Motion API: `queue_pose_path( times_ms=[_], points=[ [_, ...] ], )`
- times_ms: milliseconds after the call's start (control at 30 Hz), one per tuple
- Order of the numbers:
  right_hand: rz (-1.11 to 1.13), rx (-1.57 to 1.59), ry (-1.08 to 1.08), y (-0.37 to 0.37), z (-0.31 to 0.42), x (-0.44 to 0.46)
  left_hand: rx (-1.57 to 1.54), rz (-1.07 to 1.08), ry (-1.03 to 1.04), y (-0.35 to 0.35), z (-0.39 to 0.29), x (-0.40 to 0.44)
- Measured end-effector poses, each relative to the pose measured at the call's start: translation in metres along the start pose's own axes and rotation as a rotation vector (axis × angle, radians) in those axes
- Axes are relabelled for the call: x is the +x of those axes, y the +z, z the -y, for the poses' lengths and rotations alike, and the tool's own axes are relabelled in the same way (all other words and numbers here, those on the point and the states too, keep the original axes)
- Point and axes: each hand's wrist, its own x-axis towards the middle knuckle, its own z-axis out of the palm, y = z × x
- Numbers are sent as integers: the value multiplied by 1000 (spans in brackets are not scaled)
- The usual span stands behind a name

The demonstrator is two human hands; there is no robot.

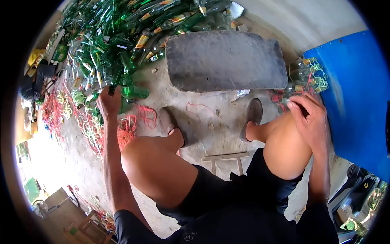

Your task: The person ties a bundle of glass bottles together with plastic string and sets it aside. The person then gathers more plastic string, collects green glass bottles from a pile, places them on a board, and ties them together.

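Note:
At the edge of a large heap of green glass bottles [113,44], my left hand [109,101] is closed around the end of a green bottle [112,90]; its fingers partly cover it. Another green bottle [136,92] lies just right of that hand. My right hand [312,118] is above my right knee, its fingers loosely bent and the thumb apart, with nothing clearly seen in its grasp. Close beyond it, bottles [301,74] stand or lie by the blue panel, with yellow-green string [320,79] and red string over them.
A dark, worn slab [225,61] lies in front of my feet. Red string [126,128] is tangled on the floor at left. A blue panel [353,97] rises at right. A small wooden frame [226,157] is between my legs. A bicycle wheel [40,207] shows at lower left.

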Motion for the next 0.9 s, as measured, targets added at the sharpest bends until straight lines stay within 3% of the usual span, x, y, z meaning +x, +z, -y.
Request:
queue_pose_path(
  times_ms=[200, 367, 433, 600, 700, 733, 767, 800, 900],
  points=[
    [79, 110, 29, -5, -2, 1, -151, 95, 55, -84, -96, 14],
    [94, 134, -117, -5, 13, 41, -382, 142, 211, -127, -202, 16],
    [89, 131, -189, 1, 25, 66, -330, 163, 276, -136, -242, 19],
    [-28, 97, -467, 41, 38, 127, -309, 71, 518, -109, -315, 27],
    [61, 157, -413, 56, 44, 148, -338, 8, 597, -80, -346, 27],
    [19, 164, -498, 61, 41, 155, -302, 30, 611, -74, -353, 29],
    [-5, 164, -429, 67, 38, 158, -267, 56, 622, -69, -360, 28],
    [-30, 161, -363, 72, 37, 161, -352, 90, 463, -76, -378, 19],
    [-132, 177, -279, 85, 24, 169, -401, 50, 534, -49, -389, 24]
  ],
)
